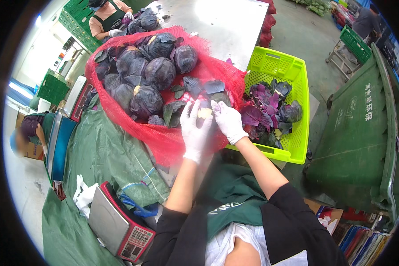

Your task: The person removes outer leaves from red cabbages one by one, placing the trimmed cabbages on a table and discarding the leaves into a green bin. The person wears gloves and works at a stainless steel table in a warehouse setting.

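Observation:
Both my hands wear white gloves. My left hand [194, 131] holds the near left side of a red cabbage [204, 113], its pale cut stem end facing up. On the cabbage's right side my right hand [230, 122] grips it with curled fingers; whether it pinches a single outer leaf is hidden. The cabbage is partly blurred and covered by the hands. Beneath it spreads an opened red mesh sack [133, 131], with several whole red cabbages [160, 73] heaped at its far left. Loose dark leaves [174, 111] lie on the mesh beside my left hand.
A lime-green plastic crate [297, 133] holding purple leaves [264, 111] stands right of the metal table [234, 36]. Beyond it is a green wheeled bin [349, 133]. A red-framed digital scale [119, 222] sits at lower left. Across the table a gloved co-worker [111, 20] handles cabbage.

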